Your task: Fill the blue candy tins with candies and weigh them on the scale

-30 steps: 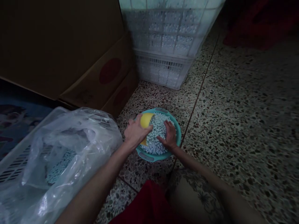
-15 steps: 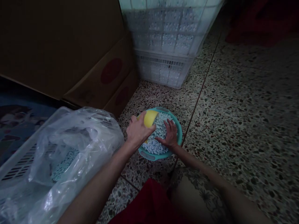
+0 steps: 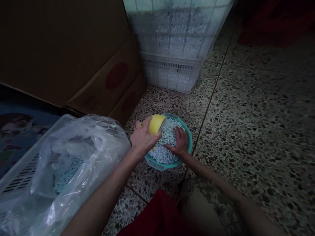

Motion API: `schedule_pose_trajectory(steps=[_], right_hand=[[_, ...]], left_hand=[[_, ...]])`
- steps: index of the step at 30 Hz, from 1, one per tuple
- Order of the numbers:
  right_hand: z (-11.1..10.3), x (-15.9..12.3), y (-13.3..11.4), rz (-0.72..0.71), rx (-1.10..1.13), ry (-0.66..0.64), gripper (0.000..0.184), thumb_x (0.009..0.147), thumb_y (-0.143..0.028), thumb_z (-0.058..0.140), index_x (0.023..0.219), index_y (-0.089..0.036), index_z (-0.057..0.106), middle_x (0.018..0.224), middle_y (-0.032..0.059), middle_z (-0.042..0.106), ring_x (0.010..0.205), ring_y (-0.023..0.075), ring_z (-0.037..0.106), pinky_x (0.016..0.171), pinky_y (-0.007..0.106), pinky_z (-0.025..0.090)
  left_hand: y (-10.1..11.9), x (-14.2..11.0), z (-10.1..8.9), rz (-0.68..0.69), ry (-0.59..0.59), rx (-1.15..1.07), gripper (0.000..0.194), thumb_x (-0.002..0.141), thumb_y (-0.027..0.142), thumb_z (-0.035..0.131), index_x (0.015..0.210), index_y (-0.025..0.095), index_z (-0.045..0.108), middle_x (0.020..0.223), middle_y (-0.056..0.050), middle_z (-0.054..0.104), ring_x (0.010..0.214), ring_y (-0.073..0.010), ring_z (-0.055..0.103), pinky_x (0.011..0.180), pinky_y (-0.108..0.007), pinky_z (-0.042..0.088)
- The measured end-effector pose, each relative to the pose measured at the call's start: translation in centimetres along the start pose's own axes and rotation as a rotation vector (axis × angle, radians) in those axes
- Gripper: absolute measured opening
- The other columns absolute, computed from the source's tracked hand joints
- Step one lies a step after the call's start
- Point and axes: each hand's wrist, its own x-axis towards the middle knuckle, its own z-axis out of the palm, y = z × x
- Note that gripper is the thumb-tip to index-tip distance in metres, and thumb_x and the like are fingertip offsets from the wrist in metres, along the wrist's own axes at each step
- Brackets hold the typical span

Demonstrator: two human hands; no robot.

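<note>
My left hand (image 3: 144, 137) grips a yellow bowl (image 3: 157, 124), tipped on its side at the left edge of a teal basin (image 3: 190, 142). The bowl's inside is mostly turned away from me. Small pale blue-white pellets (image 3: 167, 153) fill the basin, which stands on the floor. My right hand (image 3: 180, 142) rests on the pellets near the basin's right side, fingers spread and holding nothing.
At the left, a clear plastic bag (image 3: 105, 137) with pale blue pellets inside lines a white slotted crate (image 3: 24, 173). Cardboard boxes (image 3: 98, 85) stand behind it. Stacked translucent crates (image 3: 169, 72) rise beyond the basin on the speckled floor (image 3: 246, 124).
My left hand and the yellow bowl have shifted slightly to the left. My right hand stays almost in place on the pellets.
</note>
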Motion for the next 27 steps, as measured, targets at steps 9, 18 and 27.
schedule_pose_trajectory(steps=[9, 18, 27], right_hand=[[0.0, 0.0, 0.0, 0.007, 0.015, -0.013, 0.084, 0.070, -0.065, 0.057, 0.135, -0.016, 0.037, 0.138, 0.0167, 0.041, 0.129, 0.0360, 0.033, 0.106, 0.055, 0.023], [0.1, 0.0, 0.2, 0.000, 0.019, -0.003, 0.088, 0.067, -0.068, 0.059, 0.135, -0.015, 0.038, 0.137, 0.0174, 0.042, 0.129, 0.0355, 0.033, 0.106, 0.054, 0.025], [0.1, 0.1, 0.2, 0.002, 0.023, 0.009, 0.085, 0.069, -0.071, 0.056, 0.132, -0.015, 0.042, 0.134, 0.0176, 0.044, 0.127, 0.0354, 0.037, 0.105, 0.054, 0.029]], left_hand=[[-2.1, 0.8, 0.3, -0.082, 0.040, 0.027, 0.070, 0.072, 0.054, 0.059, 0.137, 0.034, 0.038, 0.111, -0.010, 0.048, 0.103, -0.0309, 0.056, 0.084, -0.040, 0.046], [-1.7, 0.3, -0.5, -0.070, 0.058, -0.005, 0.072, 0.071, 0.052, 0.061, 0.137, 0.032, 0.039, 0.116, -0.011, 0.048, 0.107, -0.0305, 0.053, 0.085, -0.039, 0.045], [-8.0, 3.3, 1.6, -0.160, 0.045, -0.503, 0.067, 0.066, 0.045, 0.062, 0.129, 0.029, 0.045, 0.113, -0.005, 0.059, 0.100, -0.0252, 0.057, 0.087, -0.037, 0.045]])
